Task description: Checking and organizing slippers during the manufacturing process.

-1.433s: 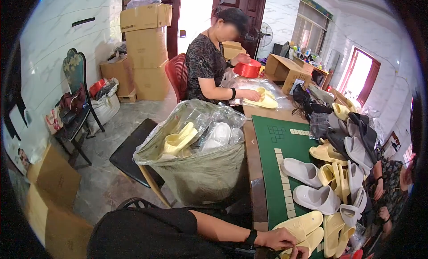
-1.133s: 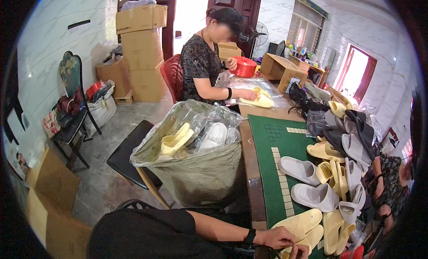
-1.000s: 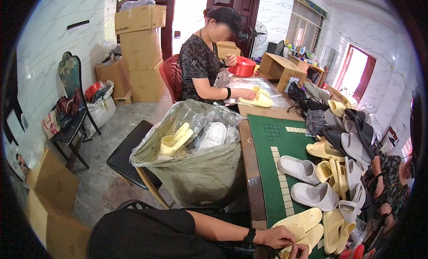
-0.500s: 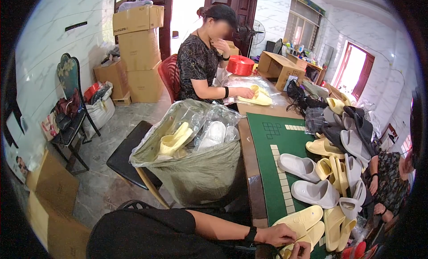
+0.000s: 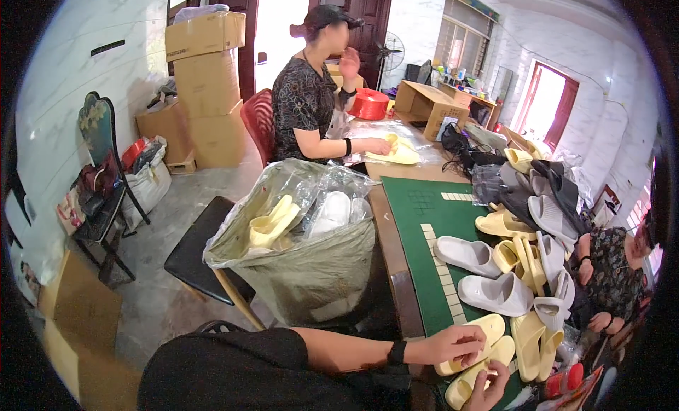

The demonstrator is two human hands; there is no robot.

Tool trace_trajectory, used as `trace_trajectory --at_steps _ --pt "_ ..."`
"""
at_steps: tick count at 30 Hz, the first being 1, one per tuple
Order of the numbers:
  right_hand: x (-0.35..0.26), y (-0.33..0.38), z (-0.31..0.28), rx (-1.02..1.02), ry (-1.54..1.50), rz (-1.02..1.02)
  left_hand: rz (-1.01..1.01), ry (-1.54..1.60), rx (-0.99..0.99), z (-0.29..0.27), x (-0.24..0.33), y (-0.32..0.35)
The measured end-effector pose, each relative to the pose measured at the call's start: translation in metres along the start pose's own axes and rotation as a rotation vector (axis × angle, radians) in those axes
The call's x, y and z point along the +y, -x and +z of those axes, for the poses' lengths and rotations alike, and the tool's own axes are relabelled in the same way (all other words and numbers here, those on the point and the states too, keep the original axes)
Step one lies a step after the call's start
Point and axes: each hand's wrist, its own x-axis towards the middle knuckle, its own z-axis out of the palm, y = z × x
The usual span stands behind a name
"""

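Both hands (image 5: pixel 463 347) grip yellow slippers (image 5: pixel 481 351).

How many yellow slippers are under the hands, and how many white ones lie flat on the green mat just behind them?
Yellow slippers held by the left hand and right hand: 2
White slippers flat on the green mat: 2
Total: 4

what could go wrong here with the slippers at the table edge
The left hand and right hand hold a pair of yellow slippers right at the edge of the green table; one may slip off. The loose slipper pile alongside might slide into the pair.
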Motion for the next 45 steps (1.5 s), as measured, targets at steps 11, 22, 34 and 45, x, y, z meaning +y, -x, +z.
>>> trace_trajectory --at_steps 11,22,34,45 --pt "-0.060 0.037 -0.023 -0.237 -0.709 0.461 0.108 0.158 -0.075 0.017 0.043 -0.039" --pt "-0.123 0.080 -0.129 0.541 -0.448 -0.025 0.210 -1.529 -0.522 0.012 -0.052 -0.078" --pt "-0.120 0.141 -0.163 0.700 -0.155 0.308 0.458 -1.410 -0.391 -0.026 0.027 -0.060" --pt "-0.083 0.165 -0.259 1.172 0.126 0.451 0.370 -1.582 0.122 -0.204 0.054 -0.066"
